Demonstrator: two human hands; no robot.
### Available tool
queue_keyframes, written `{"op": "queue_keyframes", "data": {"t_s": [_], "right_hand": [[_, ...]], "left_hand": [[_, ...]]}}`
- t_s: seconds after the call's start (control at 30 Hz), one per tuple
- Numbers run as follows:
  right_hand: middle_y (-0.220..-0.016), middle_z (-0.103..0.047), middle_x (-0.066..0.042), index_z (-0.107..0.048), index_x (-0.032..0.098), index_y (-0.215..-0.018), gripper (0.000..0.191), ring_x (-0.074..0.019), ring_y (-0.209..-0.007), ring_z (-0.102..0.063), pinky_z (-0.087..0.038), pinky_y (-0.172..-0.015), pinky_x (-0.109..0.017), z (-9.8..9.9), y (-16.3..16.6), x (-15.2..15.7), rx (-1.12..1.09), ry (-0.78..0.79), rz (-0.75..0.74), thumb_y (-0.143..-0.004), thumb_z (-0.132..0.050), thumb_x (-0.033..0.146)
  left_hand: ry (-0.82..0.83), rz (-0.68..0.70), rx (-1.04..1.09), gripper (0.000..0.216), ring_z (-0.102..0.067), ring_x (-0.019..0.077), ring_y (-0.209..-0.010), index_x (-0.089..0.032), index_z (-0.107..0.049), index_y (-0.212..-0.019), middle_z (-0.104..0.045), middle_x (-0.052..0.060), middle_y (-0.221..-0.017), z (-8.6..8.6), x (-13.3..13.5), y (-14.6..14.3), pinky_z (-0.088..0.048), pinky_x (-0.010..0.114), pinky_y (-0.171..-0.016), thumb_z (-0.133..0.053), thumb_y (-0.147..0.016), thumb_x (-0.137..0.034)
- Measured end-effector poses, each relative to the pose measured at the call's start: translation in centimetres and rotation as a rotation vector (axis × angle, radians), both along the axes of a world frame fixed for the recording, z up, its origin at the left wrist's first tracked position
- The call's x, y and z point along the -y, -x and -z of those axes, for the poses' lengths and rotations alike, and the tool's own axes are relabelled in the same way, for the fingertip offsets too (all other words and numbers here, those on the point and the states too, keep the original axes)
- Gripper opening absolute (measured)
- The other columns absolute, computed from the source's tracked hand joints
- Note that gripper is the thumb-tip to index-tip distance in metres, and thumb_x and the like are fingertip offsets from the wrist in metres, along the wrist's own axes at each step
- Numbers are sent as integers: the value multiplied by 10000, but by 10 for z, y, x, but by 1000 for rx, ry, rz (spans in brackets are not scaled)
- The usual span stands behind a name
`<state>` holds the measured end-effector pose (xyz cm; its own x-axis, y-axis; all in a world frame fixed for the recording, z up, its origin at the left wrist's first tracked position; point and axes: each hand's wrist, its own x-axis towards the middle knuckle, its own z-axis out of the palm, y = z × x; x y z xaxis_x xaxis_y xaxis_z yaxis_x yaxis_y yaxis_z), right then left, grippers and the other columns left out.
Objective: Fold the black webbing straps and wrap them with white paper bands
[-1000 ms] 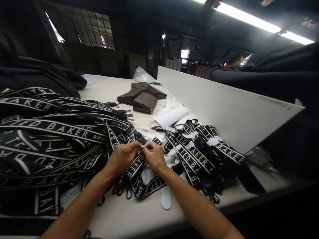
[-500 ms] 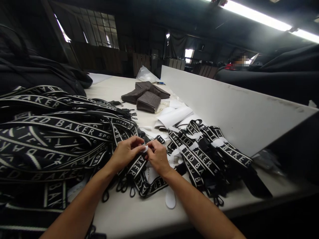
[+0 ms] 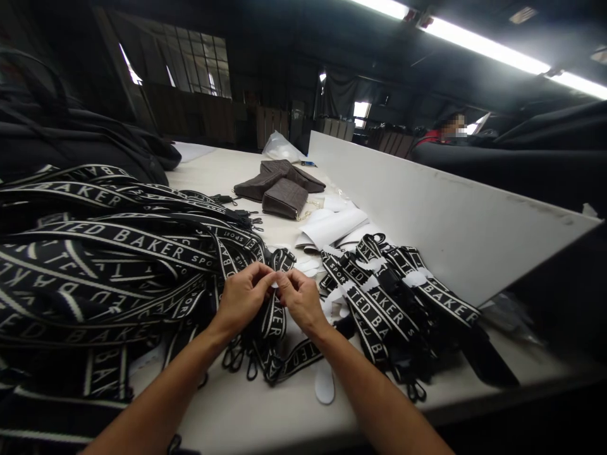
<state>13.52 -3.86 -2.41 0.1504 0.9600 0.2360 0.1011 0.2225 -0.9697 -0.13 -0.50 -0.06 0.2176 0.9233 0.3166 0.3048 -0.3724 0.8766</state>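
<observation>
I observe the left hand (image 3: 243, 298) and right hand (image 3: 302, 302) pinched together on a white tab (image 3: 275, 285), mostly hidden, over a strap (image 3: 274, 323) on the worktop (image 3: 256, 417); contact unclear. Leftward, a strap pile (image 3: 118, 241) is cut off.

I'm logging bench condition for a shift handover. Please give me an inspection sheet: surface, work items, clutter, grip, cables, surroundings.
Surface: pale flat table, partly covered.
Work items: black woven straps with white lettering, heaped at left; similar black strap bundles at right, with white zigzag-edged strips.
Clutter: dark-brown quilted bags, loose white sheets, crumpled translucent plastic bag.
Grip: left hand and right hand meet, fingertips pinching a small white piece.
Cables: nothing seen.
Surroundings: upright white panel at right; person in red beyond; bright ceiling tubes overhead.
</observation>
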Motion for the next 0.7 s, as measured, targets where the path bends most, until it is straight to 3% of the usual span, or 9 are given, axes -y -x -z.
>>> {"op": "queue_keyframes", "data": {"t_s": [0.27, 0.47, 0.57, 0.7], "right_hand": [[-563, -475, 36, -515, 187, -593, 377, -116, -568, -424, -318, -573, -244, 0, 5, 0, 198, -76, 129, -904, -561, 396], [-563, -470, 42, -528, 190, -588, 365, -117, -578, -420, -318, -592, -245, -3, 6, -4, 291, -77, 137, -901, -572, 374], [-545, -458, 43, -519, 183, -570, 388, -110, -553, -403, -319, -558, -234, 1, 1, -10, 143, -48, 43, -866, -590, 425], [-489, -421, 48, -490, 180, -550, 443, -94, -476, -342, -278, -483, -225, 7, -7, -14, -127, 113, -110, -808, -610, 520]], "left_hand": [[24, -79, 114, 209, -541, 148, -618, -168, -620, -697, -607, 9, -656, 4, -1, -3, -430, 251, -594, -635, -745, -371], [171, -12, 261, 279, -472, 123, -562, -166, -580, -725, -533, -17, -625, 1, -2, 1, -380, 233, -534, -668, -719, -431], [26, -30, 160, 232, -490, 137, -588, -178, -579, -734, -547, -9, -644, -1, 2, 1, -397, 249, -568, -623, -767, -404], [-209, 17, -39, 167, -544, 161, -661, -196, -604, -752, -607, 6, -700, -1, 10, -3, -427, 276, -667, -560, -828, -338]]}}
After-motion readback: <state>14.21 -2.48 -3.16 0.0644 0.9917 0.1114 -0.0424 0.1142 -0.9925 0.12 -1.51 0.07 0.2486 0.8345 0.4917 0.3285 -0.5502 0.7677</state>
